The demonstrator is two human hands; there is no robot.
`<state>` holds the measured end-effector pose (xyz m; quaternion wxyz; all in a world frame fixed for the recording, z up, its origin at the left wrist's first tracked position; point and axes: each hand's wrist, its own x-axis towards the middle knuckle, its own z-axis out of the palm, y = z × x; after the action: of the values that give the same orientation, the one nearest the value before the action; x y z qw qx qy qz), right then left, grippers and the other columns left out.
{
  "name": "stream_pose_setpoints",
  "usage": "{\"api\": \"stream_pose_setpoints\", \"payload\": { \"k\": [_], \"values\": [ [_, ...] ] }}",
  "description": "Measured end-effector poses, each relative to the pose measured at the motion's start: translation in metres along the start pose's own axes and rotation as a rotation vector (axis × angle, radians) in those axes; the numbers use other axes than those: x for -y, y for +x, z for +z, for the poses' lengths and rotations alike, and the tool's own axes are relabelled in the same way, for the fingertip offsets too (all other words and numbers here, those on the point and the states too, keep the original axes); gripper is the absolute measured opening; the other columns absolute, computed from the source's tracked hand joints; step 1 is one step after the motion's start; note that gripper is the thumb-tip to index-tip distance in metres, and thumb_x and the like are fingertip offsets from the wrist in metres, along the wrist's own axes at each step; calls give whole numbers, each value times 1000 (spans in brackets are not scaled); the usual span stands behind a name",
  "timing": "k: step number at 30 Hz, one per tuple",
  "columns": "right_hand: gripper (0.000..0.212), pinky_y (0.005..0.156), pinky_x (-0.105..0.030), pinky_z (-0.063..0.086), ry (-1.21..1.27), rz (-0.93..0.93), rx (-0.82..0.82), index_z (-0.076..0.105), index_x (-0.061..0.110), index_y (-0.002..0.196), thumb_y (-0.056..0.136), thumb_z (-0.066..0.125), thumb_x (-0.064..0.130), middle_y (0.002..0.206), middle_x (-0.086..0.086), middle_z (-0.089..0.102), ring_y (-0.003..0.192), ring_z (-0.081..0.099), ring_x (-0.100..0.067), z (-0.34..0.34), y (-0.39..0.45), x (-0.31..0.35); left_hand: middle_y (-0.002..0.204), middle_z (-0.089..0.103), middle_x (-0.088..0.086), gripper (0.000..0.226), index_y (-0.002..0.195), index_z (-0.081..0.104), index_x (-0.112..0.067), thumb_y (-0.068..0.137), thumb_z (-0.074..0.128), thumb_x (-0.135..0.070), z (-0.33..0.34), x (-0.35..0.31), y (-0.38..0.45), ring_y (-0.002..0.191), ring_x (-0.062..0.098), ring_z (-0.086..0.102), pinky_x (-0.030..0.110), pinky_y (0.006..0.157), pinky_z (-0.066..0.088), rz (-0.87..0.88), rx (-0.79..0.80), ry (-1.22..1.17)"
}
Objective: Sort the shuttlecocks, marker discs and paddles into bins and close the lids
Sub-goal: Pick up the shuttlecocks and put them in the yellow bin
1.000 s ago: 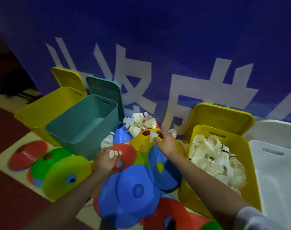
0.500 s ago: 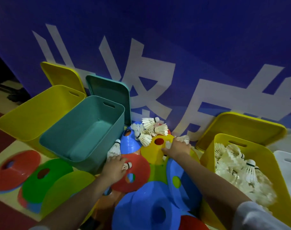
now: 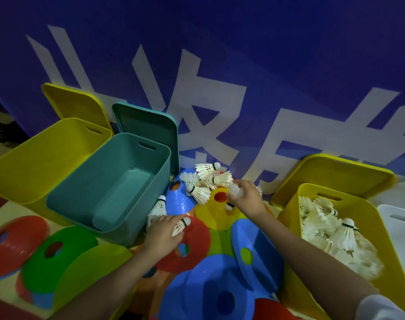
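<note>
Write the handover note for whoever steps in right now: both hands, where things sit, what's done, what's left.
Left hand holds a shuttlecock over the red disc.
Right hand grips another shuttlecock above the yellow disc.
Done: the right yellow bin holds many shuttlecocks.
Loose shuttlecocks remain by the wall.
The teal bin and left yellow bin show nothing inside.
Left: bin the remaining shuttlecocks, sort the scattered discs, close all lids. No paddles in view.
</note>
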<state>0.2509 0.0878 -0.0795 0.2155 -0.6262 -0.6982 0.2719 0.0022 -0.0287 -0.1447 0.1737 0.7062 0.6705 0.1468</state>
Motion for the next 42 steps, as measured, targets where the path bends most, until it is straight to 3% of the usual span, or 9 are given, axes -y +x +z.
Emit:
{"api": "stream_pose_setpoints", "payload": {
  "k": [7, 18, 23, 25, 28, 31, 36, 40, 42],
  "values": [
    [42, 84, -25, 40, 232, -31, -184, 56, 19, 126, 87, 65, 32, 118, -2, 54, 104, 51, -14, -56, -41, -25, 108, 63, -10, 38, 122, 56, -31, 86, 67, -29, -13, -86, 4, 98, 12, 61, 29, 80, 50, -82, -128, -489],
    [38, 86, -29, 39, 224, 199, -454, 59, 11, 123, 95, 53, 37, 123, -10, 59, 114, 54, -25, -183, -100, -170, 104, 54, -28, 36, 125, 54, -28, 90, 64, -26, 33, -274, 18, 91, -18, 51, 1, 72, 40, -19, 32, -844],
    [41, 85, -28, 40, 87, 155, -326, 58, 16, 123, 90, 58, 41, 120, -9, 59, 110, 55, -23, -188, -95, -199, 119, 50, -17, 41, 133, 49, -29, 93, 58, -32, 61, -330, 20, 111, 1, 46, 20, 89, 37, -45, 37, -885],
    [41, 89, -31, 41, 54, 118, -217, 56, 17, 125, 89, 60, 37, 123, -9, 57, 112, 54, -23, -181, -89, -198, 116, 50, -19, 40, 133, 48, -29, 94, 56, -32, 66, -344, 22, 105, -2, 47, 15, 85, 37, -60, 22, -889],
    [46, 96, -37, 39, -338, 127, -62, 55, 15, 126, 90, 53, 44, 125, -10, 57, 118, 48, -27, -172, -80, -206, 109, 51, -25, 37, 131, 48, -31, 94, 56, -31, 71, -356, 26, 96, -11, 49, 3, 76, 38, -62, -9, -886],
    [52, 98, -43, 35, -590, 222, -31, 57, 18, 120, 91, 42, 59, 124, -7, 56, 122, 40, -28, -175, -80, -220, 123, 54, -17, 38, 130, 48, -35, 93, 57, -34, 75, -353, 32, 112, 1, 50, 23, 94, 44, -90, -54, -894],
    [74, 103, -44, 34, -547, 179, -12, 38, 20, 139, 83, 50, 67, 135, -7, 45, 128, 34, -29, -176, -81, -224, 130, 48, -10, 42, 136, 42, -30, 95, 52, -32, 79, -350, 52, 118, 7, 46, 33, 99, 42, -87, -83, -761],
    [73, 99, -41, 39, -350, 50, -212, 46, 20, 135, 84, 39, 71, 127, -6, 52, 121, 41, -26, -188, -90, -231, 113, 53, -2, 41, 138, 42, -24, 98, 43, -19, 78, -362, 80, 81, 14, 56, 29, 67, 47, -43, -107, -684],
    [62, 98, -40, 40, -275, 19, -320, 53, 18, 128, 88, 42, 64, 124, -6, 55, 119, 43, -26, -200, -93, -240, 112, 54, 1, 38, 135, 45, -23, 98, 42, -18, 80, -364, 94, 84, 16, 56, 30, 71, 46, 7, -141, -567]
  ]
}}
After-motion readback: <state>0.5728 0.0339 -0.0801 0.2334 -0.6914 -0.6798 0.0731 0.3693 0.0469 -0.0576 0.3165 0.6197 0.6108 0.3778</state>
